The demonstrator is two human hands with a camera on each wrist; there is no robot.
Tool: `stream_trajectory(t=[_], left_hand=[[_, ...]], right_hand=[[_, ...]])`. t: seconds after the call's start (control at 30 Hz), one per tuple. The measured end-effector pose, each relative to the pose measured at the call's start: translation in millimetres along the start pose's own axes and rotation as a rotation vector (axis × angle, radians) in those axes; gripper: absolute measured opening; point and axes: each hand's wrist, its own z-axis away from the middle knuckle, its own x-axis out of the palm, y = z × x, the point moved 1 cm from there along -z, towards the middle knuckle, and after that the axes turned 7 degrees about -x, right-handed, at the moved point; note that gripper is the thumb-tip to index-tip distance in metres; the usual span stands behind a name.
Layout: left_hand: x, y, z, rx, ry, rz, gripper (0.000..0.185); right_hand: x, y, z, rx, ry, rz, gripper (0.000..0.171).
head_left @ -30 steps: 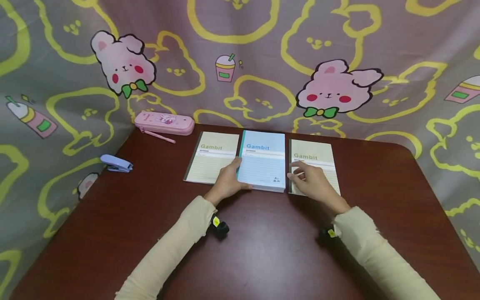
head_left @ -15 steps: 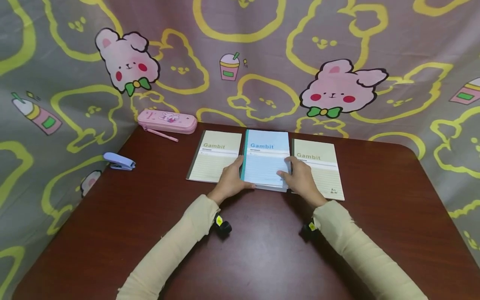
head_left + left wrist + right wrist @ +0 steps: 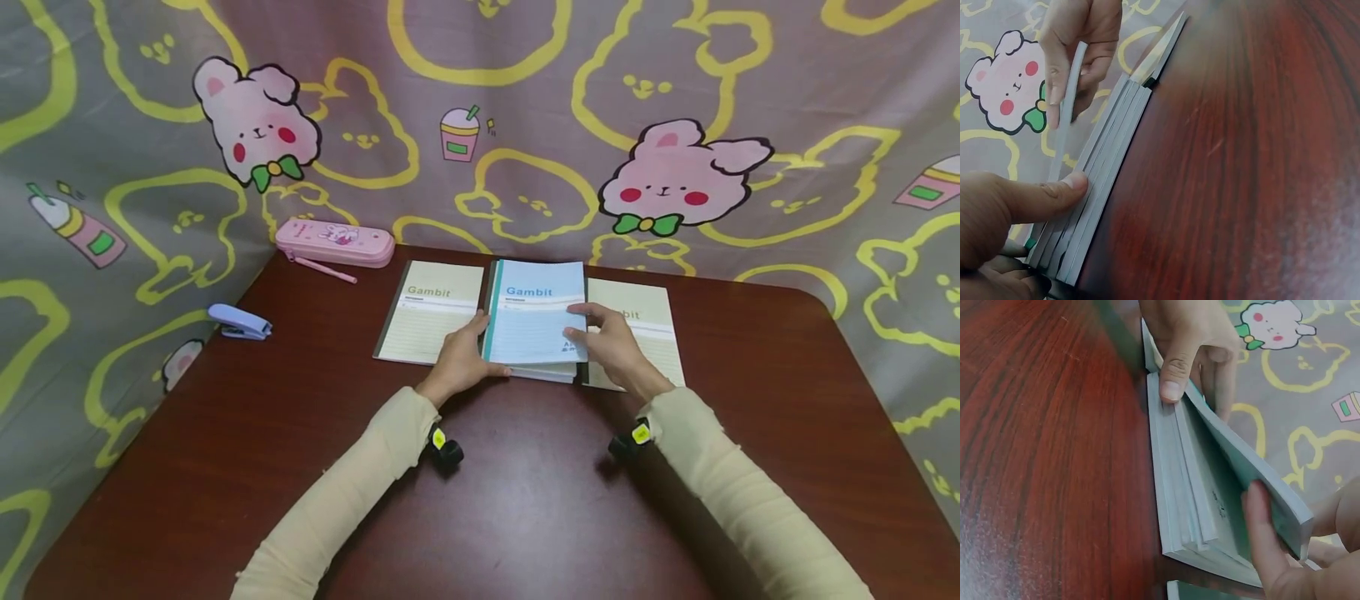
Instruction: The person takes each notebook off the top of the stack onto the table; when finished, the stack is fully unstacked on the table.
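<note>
A stack of blue Gambit notebooks (image 3: 543, 372) lies mid-table. My left hand (image 3: 459, 362) grips its near left corner, with the thumb (image 3: 1041, 197) pressed on the front edge of the stack (image 3: 1104, 187). My right hand (image 3: 611, 346) pinches the right edge of the top blue notebook (image 3: 534, 321), fingers on the cover and thumb (image 3: 1266, 531) beneath. That notebook (image 3: 1254, 469) is tilted up off the rest of the stack (image 3: 1179, 487), hinged along its left side. In the left wrist view the raised notebook (image 3: 1069, 106) shows edge-on in my right hand (image 3: 1079, 37).
A cream Gambit notebook (image 3: 429, 321) lies left of the stack and another (image 3: 652, 333) lies right, partly under my right hand. A pink pencil case (image 3: 334, 242) and pink pen (image 3: 324, 270) sit at the back left, a blue stapler (image 3: 238, 322) on the cloth at the table's left edge. The dark wood table (image 3: 525, 500) is hemmed by patterned cloth.
My right hand moved left from the right cream notebook to the blue stack, took hold of the top notebook's right edge and raised it. The left hand stayed at the stack's corner.
</note>
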Motion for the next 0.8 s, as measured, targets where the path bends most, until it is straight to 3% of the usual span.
stream_trajectory(t=[0.13, 0.4, 0.8], left_hand=[[0.3, -2.0, -0.2, -0.003, 0.000, -0.005, 0.102], [2.5, -0.2, 0.2, 0.013, -0.007, -0.014, 0.103], [0.3, -2.6, -1.2, 0.041, 0.029, 0.010, 0.101]], right_hand=[[2, 2, -2, 0.025, -0.020, -0.022, 0.046], [-4, 5, 0, 0.016, 0.073, 0.003, 0.046], [-13, -10, 14, -0.020, 0.076, -0.091, 0.046]])
